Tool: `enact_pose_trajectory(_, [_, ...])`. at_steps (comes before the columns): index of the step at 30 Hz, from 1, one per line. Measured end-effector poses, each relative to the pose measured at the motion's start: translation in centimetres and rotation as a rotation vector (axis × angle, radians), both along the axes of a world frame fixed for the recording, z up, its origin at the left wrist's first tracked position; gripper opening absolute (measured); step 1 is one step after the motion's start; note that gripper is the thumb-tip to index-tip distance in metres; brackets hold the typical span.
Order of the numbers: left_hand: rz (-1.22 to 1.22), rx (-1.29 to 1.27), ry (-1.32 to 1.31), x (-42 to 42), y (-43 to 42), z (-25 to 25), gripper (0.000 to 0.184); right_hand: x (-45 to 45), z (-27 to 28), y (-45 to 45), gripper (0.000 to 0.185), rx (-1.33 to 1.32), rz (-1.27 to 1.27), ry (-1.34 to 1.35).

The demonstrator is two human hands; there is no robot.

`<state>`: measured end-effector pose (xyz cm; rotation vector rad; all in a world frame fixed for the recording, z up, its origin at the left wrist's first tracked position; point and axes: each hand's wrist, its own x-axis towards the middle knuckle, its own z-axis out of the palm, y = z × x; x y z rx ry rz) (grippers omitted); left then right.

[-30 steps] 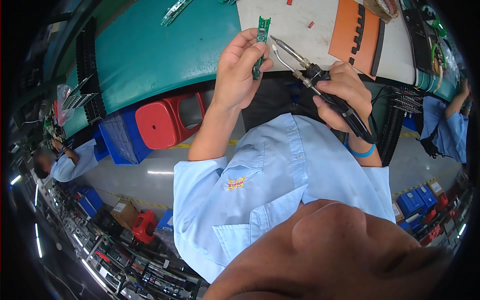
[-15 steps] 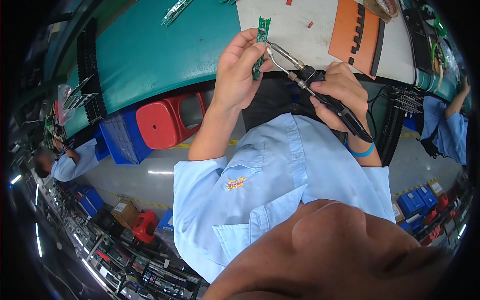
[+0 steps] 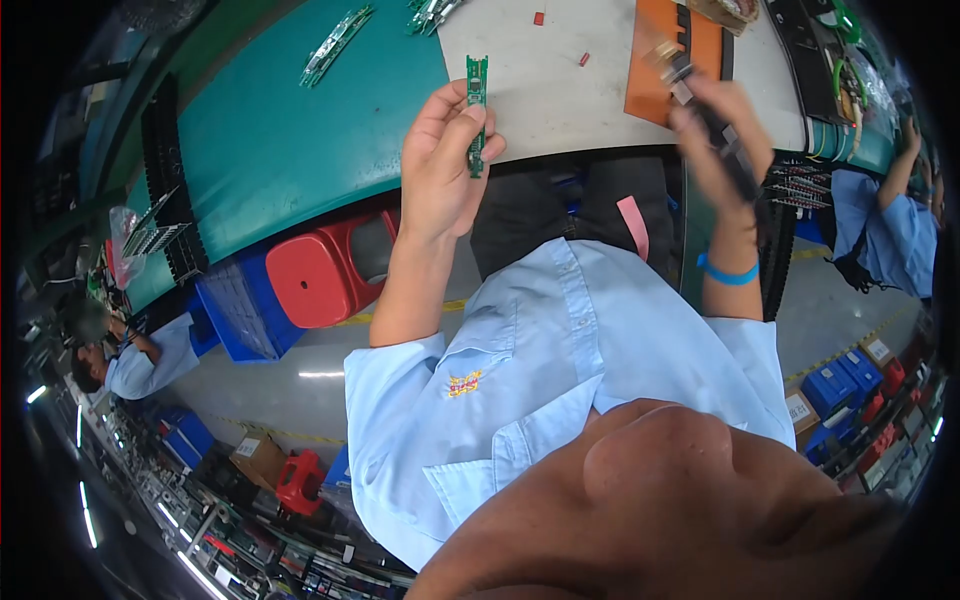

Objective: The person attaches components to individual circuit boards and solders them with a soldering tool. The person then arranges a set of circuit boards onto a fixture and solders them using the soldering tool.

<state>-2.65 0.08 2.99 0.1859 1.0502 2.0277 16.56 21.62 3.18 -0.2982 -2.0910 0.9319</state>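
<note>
My left hand [image 3: 432,170] pinches a narrow green circuit board [image 3: 477,72] between thumb and fingers, holding it upright above the bench's front edge. Small dark components show on its face. On the right, my right hand [image 3: 748,125] is closed around the black handle of a soldering iron [image 3: 738,165]. Motion smears both the hand and the tool. The iron's metal front end points up and left over an orange sheet [image 3: 648,90], apart from the board; its tip is too blurred to make out.
More circuit boards [image 3: 336,46] lie on the green mat [image 3: 250,130], others [image 3: 432,14] at its far edge. Small red pieces [image 3: 584,59] sit on the white surface. A red stool [image 3: 305,285] and blue crate [image 3: 240,310] stand below left. Co-workers [image 3: 150,360] are at both sides.
The soldering iron has left the circuit board and swung up and right with my right hand. My left hand and the board appear a little lower and further left. A pink strip now shows at my lap.
</note>
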Motion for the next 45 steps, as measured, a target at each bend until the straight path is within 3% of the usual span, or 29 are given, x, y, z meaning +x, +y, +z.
enact_pose_trajectory(2, [0.017, -0.018, 0.073, 0.2, 0.0, -0.1, 0.028, -0.6, -1.7, 3.5, 0.039, 0.082, -0.306, 0.167])
enact_pose_trajectory(3, [0.033, -0.037, 0.143, 0.3, 0.0, -0.3, 0.028, -0.5, -1.6, 4.5, 0.039, 0.074, -0.294, 0.170])
enact_pose_trajectory(5, [0.064, -0.073, 0.283, 0.4, -0.1, -0.4, 0.027, -0.9, -0.6, 6.0, 0.039, -0.267, -0.564, -0.114])
enact_pose_trajectory(10, [0.039, -0.079, 0.295, 0.4, 0.0, -0.4, 0.029, -0.3, -0.3, 2.0, 0.039, -0.132, -0.308, 0.069])
enact_pose_trajectory(12, [0.041, -0.086, 0.300, 0.5, 0.0, -0.4, 0.029, -0.7, 0.3, -0.5, 0.045, -0.203, -0.078, 0.128])
enact_pose_trajectory(13, [0.044, -0.085, 0.304, 0.5, 0.0, -0.4, 0.028, -0.7, 0.2, -1.0, 0.045, -0.205, -0.076, 0.128])
enact_pose_trajectory(16, [0.055, -0.082, 0.310, 0.5, -0.1, -0.3, 0.027, -1.0, 0.1, -2.3, 0.047, -0.038, 0.308, 0.124])
enact_pose_trajectory(20, [0.014, -0.091, 0.291, 0.5, -0.1, 0.2, 0.028, -1.3, 0.4, -4.0, 0.043, 0.038, 0.441, 0.045])
enact_pose_trajectory(26, [-0.007, -0.090, 0.277, 0.3, -0.2, 0.2, 0.030, -1.4, 0.3, -4.2, 0.045, 0.027, 0.471, 0.030])
enact_pose_trajectory(30, [0.068, -0.106, 0.390, -0.8, -0.2, -1.1, 0.027, -1.5, -0.4, -3.0, 0.046, 0.018, 0.345, 0.082])
enact_pose_trajectory(31, [0.063, -0.101, 0.390, -1.2, 0.0, -1.3, 0.027, -1.6, -0.6, -3.1, 0.046, -0.049, 0.201, 0.027])
enact_pose_trajectory(33, [0.134, -0.277, 0.820, -2.3, 0.5, -1.7, 0.026, -2.7, -1.0, -3.1, 0.046, -0.111, 0.053, -0.020])
enact_pose_trajectory(36, [0.249, -0.472, 1.295, -4.1, 1.9, -1.9, 0.024, -5.2, -1.4, -2.5, 0.047, 0.092, -0.029, 0.016])
enact_pose_trajectory(40, [0.412, -0.498, 1.539, -8.2, 5.2, -2.8, 0.026, -7.1, -2.2, -3.0, 0.048, 0.229, -0.057, -0.126])
enact_pose_trajectory(45, [0.215, -0.861, 1.349, -10.6, 8.0, 0.2, 0.043, -8.0, -2.0, -3.4, 0.050, 0.233, -0.081, -0.169])
